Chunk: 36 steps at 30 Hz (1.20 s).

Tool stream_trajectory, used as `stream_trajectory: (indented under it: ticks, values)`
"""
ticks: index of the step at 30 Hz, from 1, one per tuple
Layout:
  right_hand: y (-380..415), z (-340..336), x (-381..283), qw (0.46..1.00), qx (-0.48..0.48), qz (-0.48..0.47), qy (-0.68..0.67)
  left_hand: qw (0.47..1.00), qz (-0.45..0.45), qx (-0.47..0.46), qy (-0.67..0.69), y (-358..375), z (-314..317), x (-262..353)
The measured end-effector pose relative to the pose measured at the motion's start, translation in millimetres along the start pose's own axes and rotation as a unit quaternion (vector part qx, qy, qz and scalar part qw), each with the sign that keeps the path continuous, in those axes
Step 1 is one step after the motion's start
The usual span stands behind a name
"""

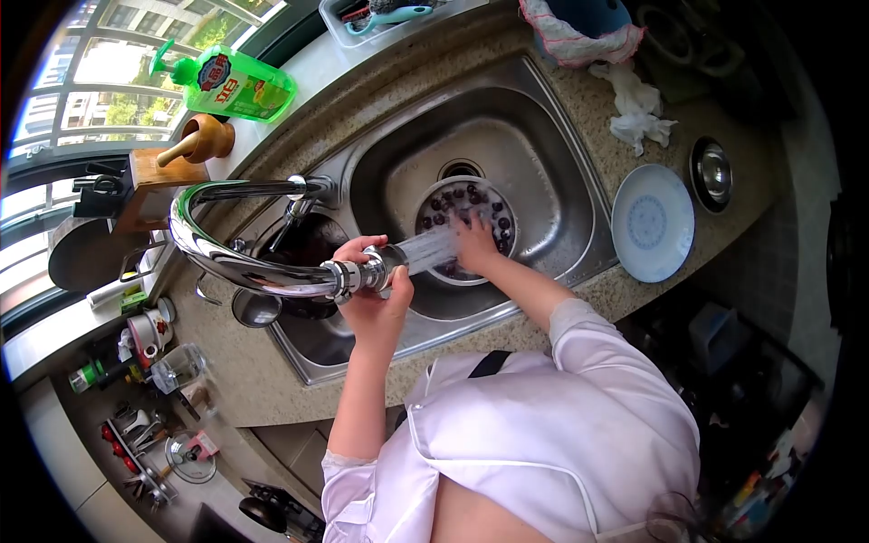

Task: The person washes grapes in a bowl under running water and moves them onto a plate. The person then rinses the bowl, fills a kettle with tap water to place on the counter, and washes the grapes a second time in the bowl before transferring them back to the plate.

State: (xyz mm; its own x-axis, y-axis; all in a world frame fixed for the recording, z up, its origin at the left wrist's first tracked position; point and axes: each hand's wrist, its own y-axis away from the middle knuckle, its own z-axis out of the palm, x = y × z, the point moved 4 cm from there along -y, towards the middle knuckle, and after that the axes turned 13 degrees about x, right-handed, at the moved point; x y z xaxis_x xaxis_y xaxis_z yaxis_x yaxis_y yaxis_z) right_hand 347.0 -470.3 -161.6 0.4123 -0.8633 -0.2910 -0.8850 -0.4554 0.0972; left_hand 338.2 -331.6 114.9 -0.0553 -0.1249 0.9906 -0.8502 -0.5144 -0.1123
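My left hand (371, 303) is closed around the spray head (376, 269) of the chrome faucet (195, 226). Water streams (430, 249) from it toward a round bowl (514, 237) in the large sink basin (552, 181). Dark round fruits (459, 193), perhaps cherries or grapes, lie in water in the bowl. Over the fruits, inside the rim, is my right hand (475, 242) with its fingers apart; the spray partly blurs the fingertips.
White plate (652, 222), metal bowl (712, 172) and crumpled white cloth (638, 109) are on the right counter. Green soap bottle (235, 83) and wooden mortar (204, 140) stand by the window. A small basin (312, 339) holds a dark pot; a ladle (256, 308) lies beside it.
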Motion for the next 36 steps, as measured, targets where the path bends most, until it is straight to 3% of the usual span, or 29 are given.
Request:
stream_trajectory:
  ticks: [1, 2, 4, 5, 6, 8, 10, 12, 13, 14, 16, 18, 20, 22, 24, 26, 28, 29, 34, 36]
  values:
    - [3.6, -1.9, 4.5, 0.992, -0.077, -0.077, -0.055, 1.000, 0.003, -0.002, -0.008, 0.5, -1.0, -0.3]
    - [2.2, 0.0, 13.9, 0.993, -0.077, -0.075, -0.055, 1.000, 0.003, -0.005, -0.007, 0.8, -1.4, 0.6]
    - [-7.2, -1.8, 27.1, 0.991, 0.013, -0.131, -0.016, 1.000, 0.005, 0.001, -0.015, 0.8, 0.0, 1.1]
    - [-13.0, -2.8, 30.1, 0.990, 0.087, -0.089, -0.059, 1.000, 0.017, -0.001, -0.020, 0.2, 0.1, 1.5]
    - [-16.9, -3.7, 27.2, 0.991, 0.087, -0.089, -0.058, 1.000, 0.016, -0.001, -0.019, -0.3, 0.0, 0.2]
    - [-27.7, -12.2, 22.6, 0.982, 0.126, 0.049, -0.128, 0.997, 0.058, -0.018, -0.041, 0.1, 0.1, 0.5]
    - [-26.2, -10.6, 4.9, 0.987, 0.081, 0.089, -0.110, 0.999, 0.038, -0.007, -0.025, 1.8, 3.0, 2.1]
    - [-17.8, 5.7, -13.1, 0.995, 0.004, 0.078, -0.070, 0.999, 0.031, -0.007, -0.035, 0.7, 0.1, -0.8]
    - [-10.4, 9.2, -13.0, 0.991, -0.061, 0.030, -0.111, 0.999, 0.033, -0.008, -0.037, -0.3, -0.6, -2.0]
    - [-11.8, 8.1, -1.6, 0.991, -0.059, 0.030, -0.112, 0.998, 0.051, -0.011, -0.029, -0.7, -0.5, -2.2]
    - [-16.6, 7.6, 12.1, 0.975, -0.129, -0.180, -0.021, 0.998, 0.065, -0.013, -0.018, -2.1, 0.4, -3.0]
    - [-13.4, 10.4, 15.9, 0.987, -0.083, -0.136, -0.033, 0.997, 0.075, -0.019, -0.029, -2.0, 1.5, -1.4]
    - [-9.0, 0.5, 9.9, 0.999, 0.020, 0.007, 0.035, 0.998, 0.063, -0.012, -0.026, 0.6, 2.8, -1.7]
    - [-4.5, -2.9, 9.0, 1.000, -0.009, 0.001, -0.015, 0.998, 0.055, -0.006, -0.025, -0.7, 2.0, -0.5]
    - [-3.4, 8.1, 11.4, 0.980, -0.117, -0.162, -0.024, 0.999, 0.031, -0.006, -0.026, -0.3, 1.4, -1.9]
    - [-8.7, 10.1, 18.0, 0.983, -0.113, -0.139, -0.032, 1.000, 0.021, 0.004, -0.022, 0.9, 2.6, -1.2]
    - [-17.4, 8.1, 22.5, 0.996, 0.086, -0.035, 0.001, 1.000, 0.012, 0.012, -0.019, 0.8, 3.5, -1.2]
    - [-17.2, 12.9, 21.0, 0.993, 0.105, -0.033, 0.034, 1.000, 0.022, 0.012, -0.017, 0.6, 4.1, -0.6]
    - [-9.5, -12.6, 34.0, 0.990, 0.075, 0.078, -0.087, 1.000, 0.020, 0.020, -0.003, 1.0, 5.0, -1.0]
    - [-11.2, -1.7, 23.0, 0.982, -0.012, 0.157, -0.102, 1.000, 0.010, 0.026, 0.008, 1.6, 4.9, -1.0]
